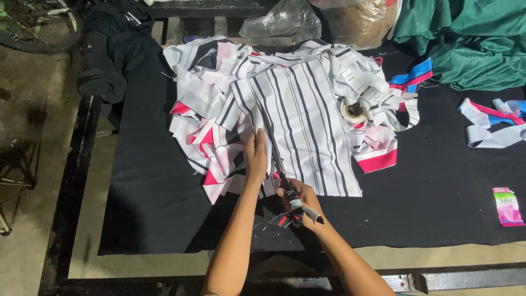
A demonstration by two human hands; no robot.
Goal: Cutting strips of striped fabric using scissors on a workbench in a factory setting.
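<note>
A white cloth panel with dark stripes (309,118) lies spread on top of a heap of white, striped and pink fabric pieces (205,118) on a black mat (153,203). My left hand (255,156) presses flat on the panel's left part, fingers together. My right hand (298,200) grips the taped handles of a pair of scissors (282,172), whose blades run up along the cloth beside my left hand. Small threads and scraps lie below my right hand.
A roll of tape (353,111) rests on the heap's right side. Blue, pink and white strips (493,123) lie at right, with green cloth (471,38) behind and a pink packet (508,206) near the mat's right edge. Dark clothes (109,49) hang at back left, plastic bags (285,22) behind.
</note>
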